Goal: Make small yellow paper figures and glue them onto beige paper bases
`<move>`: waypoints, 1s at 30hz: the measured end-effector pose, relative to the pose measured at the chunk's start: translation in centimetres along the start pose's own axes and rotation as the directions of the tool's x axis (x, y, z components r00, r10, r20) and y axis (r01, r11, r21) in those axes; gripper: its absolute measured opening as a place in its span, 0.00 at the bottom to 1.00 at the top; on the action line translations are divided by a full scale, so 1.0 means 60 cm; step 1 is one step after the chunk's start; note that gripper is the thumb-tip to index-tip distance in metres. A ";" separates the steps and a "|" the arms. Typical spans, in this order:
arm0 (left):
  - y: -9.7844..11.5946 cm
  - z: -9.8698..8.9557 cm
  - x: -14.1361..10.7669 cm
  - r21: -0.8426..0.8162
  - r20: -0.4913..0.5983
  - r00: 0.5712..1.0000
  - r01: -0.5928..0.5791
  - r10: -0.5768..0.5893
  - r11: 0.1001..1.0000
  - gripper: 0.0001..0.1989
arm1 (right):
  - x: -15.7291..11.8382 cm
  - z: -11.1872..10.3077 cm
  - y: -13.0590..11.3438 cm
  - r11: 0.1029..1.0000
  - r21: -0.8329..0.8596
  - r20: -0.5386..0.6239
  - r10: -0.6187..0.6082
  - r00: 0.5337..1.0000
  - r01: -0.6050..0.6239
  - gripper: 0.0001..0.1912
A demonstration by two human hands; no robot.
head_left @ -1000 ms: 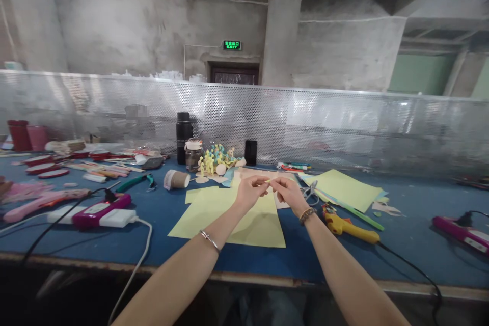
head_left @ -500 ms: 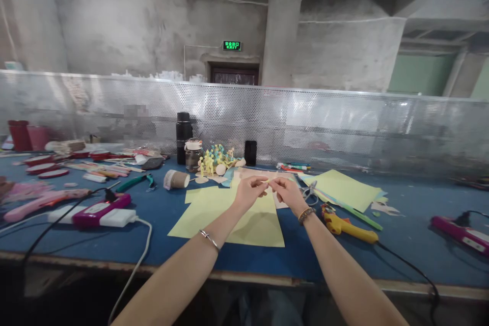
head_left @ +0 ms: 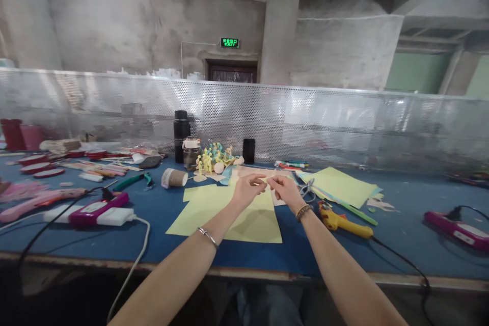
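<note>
Above yellow paper sheets (head_left: 229, 219) on the blue table, my left hand (head_left: 248, 189) and my right hand (head_left: 283, 189) meet almost fingertip to fingertip. The fingers of both are pinched together, and a tiny pale yellow piece seems to lie between them, too small to make out. Scissors (head_left: 306, 191) lie just right of my right hand. Behind my hands are pinkish paper (head_left: 252, 170) and a bunch of small yellow and blue paper figures (head_left: 214, 159).
A yellow glue gun (head_left: 349, 226) with a black cord lies at right, by a green strip (head_left: 357, 213) and more yellow paper (head_left: 344, 186). At left are a purple-and-white power strip (head_left: 99, 210), green pliers (head_left: 132, 181), a cup (head_left: 175, 178) and a black bottle (head_left: 182, 135).
The whole view has shifted slightly. My hands stay together over the paper, with only a small change in the fingers.
</note>
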State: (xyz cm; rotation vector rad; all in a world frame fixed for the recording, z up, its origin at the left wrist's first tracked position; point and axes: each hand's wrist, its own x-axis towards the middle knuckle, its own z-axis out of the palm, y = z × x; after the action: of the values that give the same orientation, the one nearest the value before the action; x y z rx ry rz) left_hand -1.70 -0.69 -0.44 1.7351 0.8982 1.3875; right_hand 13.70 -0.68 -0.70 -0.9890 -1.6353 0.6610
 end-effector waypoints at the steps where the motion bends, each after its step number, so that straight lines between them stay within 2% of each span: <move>1: 0.001 0.000 0.000 0.021 0.004 0.999 -0.033 0.033 0.999 0.17 | 0.000 0.000 -0.001 1.000 0.008 0.001 0.014 1.000 -0.014 0.18; 5: 0.007 -0.003 -0.002 0.125 -0.004 0.992 -0.128 0.130 0.984 0.16 | -0.001 -0.001 -0.007 0.997 0.055 0.019 0.055 0.998 -0.056 0.18; 10: 0.009 -0.006 0.000 0.179 -0.043 0.988 -0.135 0.145 0.974 0.15 | -0.002 -0.002 -0.011 0.988 0.131 0.041 0.075 0.996 -0.080 0.20; 15: 0.006 -0.006 0.004 0.130 -0.061 0.990 -0.117 0.125 0.985 0.15 | -0.003 -0.003 -0.013 0.981 0.171 0.067 0.081 0.994 -0.091 0.19; 23: 0.004 -0.005 0.003 0.062 -0.034 0.994 -0.106 0.108 0.992 0.17 | -0.004 -0.003 -0.019 0.984 0.143 0.032 0.099 0.995 -0.102 0.17; 30: 0.006 -0.004 0.003 0.035 -0.025 0.993 -0.111 0.112 0.993 0.16 | -0.001 -0.002 -0.009 0.976 0.194 0.041 0.088 0.995 -0.095 0.16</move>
State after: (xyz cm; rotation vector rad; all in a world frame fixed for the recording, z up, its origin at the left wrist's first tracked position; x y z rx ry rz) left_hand -1.88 -0.71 0.01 1.8192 0.8548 1.4791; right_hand 13.71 -0.98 -0.26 -0.9176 -1.5266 0.8869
